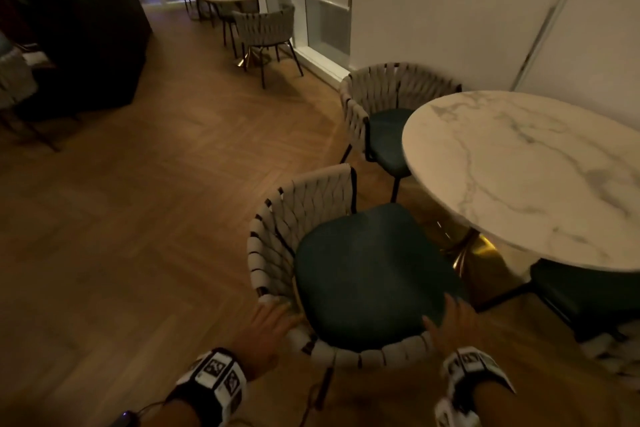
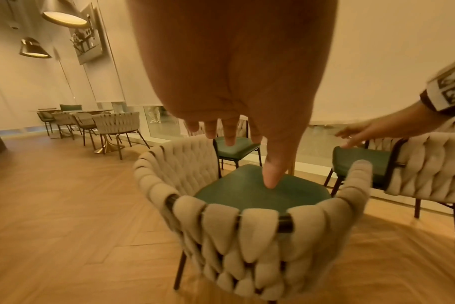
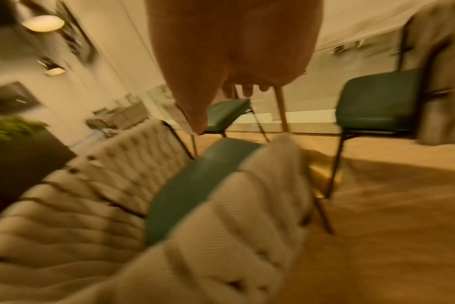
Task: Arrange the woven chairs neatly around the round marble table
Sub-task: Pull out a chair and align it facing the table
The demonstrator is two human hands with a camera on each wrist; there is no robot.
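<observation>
your left hand (image 1: 266, 326) and right hand (image 1: 450, 324) were both over the back rim of the nearest chair with its cream woven-strap back and dark green padded seat (image 1: 360, 274), fingers spread and fairly straight, holding nothing. whether they were touching the rim or just above it, the pictures did not settle.

the job looked partly done. a second cream woven chair with a green seat (image 1: 388, 114) sat tucked at the far side of the round white marble table with grey veining (image 1: 519, 177), its seat partly under the top, and a third green-seated chair (image 1: 585, 291) was half hidden under the table's near edge. the nearest chair stood just beside the table, seat facing it but not under the top, so it probably needed pushing in.

that chair had a low curved back of thick wrapped straps on a thin dark metal frame, slim dark legs, and stood upright on the herringbone wood floor (image 1: 138, 218).
</observation>
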